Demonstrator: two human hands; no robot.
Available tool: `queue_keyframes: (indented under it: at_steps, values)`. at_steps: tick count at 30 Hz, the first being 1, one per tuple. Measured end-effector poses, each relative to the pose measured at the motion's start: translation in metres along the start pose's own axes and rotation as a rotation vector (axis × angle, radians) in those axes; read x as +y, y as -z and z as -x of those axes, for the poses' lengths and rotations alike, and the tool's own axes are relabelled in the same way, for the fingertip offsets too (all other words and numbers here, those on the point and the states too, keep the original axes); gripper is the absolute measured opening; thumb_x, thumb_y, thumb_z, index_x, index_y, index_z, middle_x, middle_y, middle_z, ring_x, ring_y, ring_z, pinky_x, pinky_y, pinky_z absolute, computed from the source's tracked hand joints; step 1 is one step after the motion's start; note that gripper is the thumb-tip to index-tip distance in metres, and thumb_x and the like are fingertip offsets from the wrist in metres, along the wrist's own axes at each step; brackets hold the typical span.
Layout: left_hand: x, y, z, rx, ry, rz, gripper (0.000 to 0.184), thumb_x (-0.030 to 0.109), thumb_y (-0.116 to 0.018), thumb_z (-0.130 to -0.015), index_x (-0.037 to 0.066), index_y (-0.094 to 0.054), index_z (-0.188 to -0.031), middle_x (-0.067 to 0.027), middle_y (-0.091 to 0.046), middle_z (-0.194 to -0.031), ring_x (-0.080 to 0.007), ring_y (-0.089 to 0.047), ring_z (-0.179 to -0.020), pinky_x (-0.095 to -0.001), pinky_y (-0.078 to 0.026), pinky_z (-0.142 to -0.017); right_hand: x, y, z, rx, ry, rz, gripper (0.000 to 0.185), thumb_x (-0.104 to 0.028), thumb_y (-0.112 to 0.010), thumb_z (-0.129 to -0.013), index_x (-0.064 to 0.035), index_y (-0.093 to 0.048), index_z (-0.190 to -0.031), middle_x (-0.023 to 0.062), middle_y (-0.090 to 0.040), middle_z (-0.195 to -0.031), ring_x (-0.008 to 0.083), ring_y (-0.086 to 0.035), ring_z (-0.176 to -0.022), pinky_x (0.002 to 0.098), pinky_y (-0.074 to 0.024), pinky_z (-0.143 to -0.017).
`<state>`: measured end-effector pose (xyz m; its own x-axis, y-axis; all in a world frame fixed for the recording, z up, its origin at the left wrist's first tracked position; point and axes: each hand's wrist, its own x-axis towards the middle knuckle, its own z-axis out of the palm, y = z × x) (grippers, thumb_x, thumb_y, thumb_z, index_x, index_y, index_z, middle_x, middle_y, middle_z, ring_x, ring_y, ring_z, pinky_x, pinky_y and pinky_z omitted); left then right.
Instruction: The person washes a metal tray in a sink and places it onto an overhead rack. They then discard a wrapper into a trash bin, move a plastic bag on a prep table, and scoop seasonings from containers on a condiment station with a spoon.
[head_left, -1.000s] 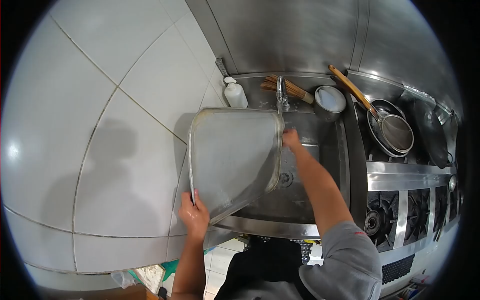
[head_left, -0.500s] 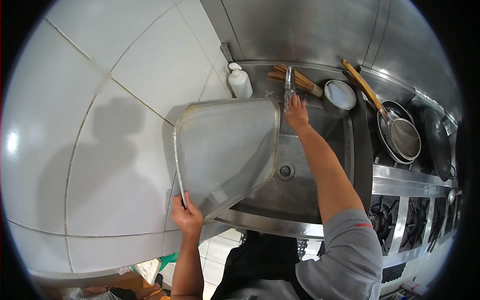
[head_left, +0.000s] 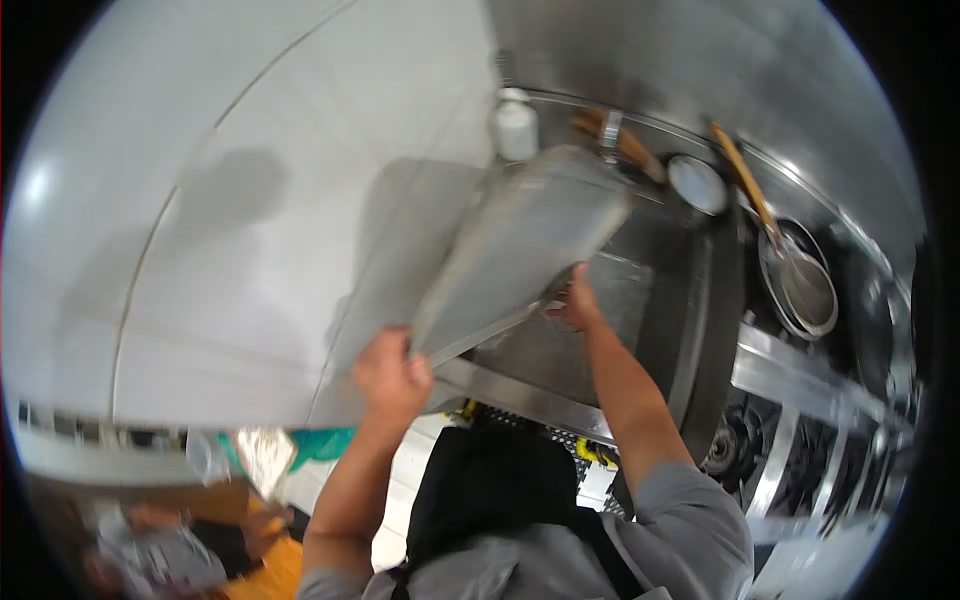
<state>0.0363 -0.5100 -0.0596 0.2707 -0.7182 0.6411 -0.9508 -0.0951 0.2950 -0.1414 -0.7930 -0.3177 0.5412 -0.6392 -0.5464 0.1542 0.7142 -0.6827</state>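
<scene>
A large grey metal tray [head_left: 530, 235], blurred by motion, is tilted over the left part of the steel sink [head_left: 585, 345]. My left hand [head_left: 393, 375] is closed on the tray's near left corner. On its right edge, my right hand [head_left: 576, 300] grips the rim with the thumb on top. The tap [head_left: 610, 130] stands behind the tray's far end, and a bundled stick brush [head_left: 635, 150] lies beside it. A white pump bottle [head_left: 516, 128] stands just beyond the tray's far left side.
Right of the tap is a pot [head_left: 697, 185] with whitish contents. A wooden-handled strainer [head_left: 806, 290] rests over a pan on the stove [head_left: 780, 440]. White tiles [head_left: 230, 300] cover the left side. Another person [head_left: 170, 555] is at the lower left.
My right hand has left the tap and taken hold of the tray's right edge. The tray has turned and tilted up, moving rightward. The view has shifted, showing more of the other person.
</scene>
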Motion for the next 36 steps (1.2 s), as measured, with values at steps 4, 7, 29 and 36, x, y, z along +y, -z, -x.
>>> queue_keyframes:
  at_steps: [4,7,29,36]
  values:
    - [0.018,0.023,0.011,0.055,-0.093,0.029,0.024,0.019,-0.061,-0.071,0.004,-0.058,-0.090,-0.0151,-0.059,-0.083,-0.0347,-0.059,-0.071,-0.0453,-0.049,-0.064,0.003,-0.013,0.026,-0.024,0.125,-0.008,0.090,-0.068,-0.037,-0.089,-0.0070,-0.011,-0.150,0.0212,-0.016,-0.152,0.0404,-0.025,-0.137,0.0612,-0.0382,-0.100]
    - [0.032,0.038,0.015,0.079,-0.089,0.027,0.015,0.013,-0.061,-0.065,0.006,-0.053,-0.076,-0.0114,-0.054,-0.073,-0.0301,-0.059,-0.066,-0.0422,-0.049,-0.059,-0.001,-0.002,0.033,-0.039,0.098,-0.031,0.082,-0.065,-0.035,-0.091,-0.0115,-0.015,-0.150,0.0192,-0.019,-0.152,0.0387,-0.026,-0.137,0.0563,-0.0393,-0.102]
    - [-0.014,0.341,0.383,0.385,0.199,-0.162,0.027,0.010,-0.062,-0.059,0.005,-0.053,-0.084,-0.0100,-0.056,-0.077,-0.0296,-0.060,-0.067,-0.0404,-0.048,-0.056,0.085,-0.028,0.167,-0.185,0.831,1.557,0.050,-0.032,-0.055,-0.093,-0.0025,-0.047,-0.133,0.0190,-0.047,-0.134,0.0343,-0.048,-0.120,0.0442,-0.0385,-0.100]
    - [0.008,0.326,0.635,-0.232,0.787,-0.499,0.022,0.021,-0.058,-0.079,0.010,-0.057,-0.098,-0.0102,-0.061,-0.079,-0.0304,-0.064,-0.070,-0.0451,-0.051,-0.060,0.218,-0.106,0.236,-0.432,0.762,1.473,0.035,-0.013,-0.061,-0.087,-0.0009,-0.057,-0.120,0.0121,-0.063,-0.090,0.0188,-0.061,-0.082,0.0324,-0.0490,-0.073]
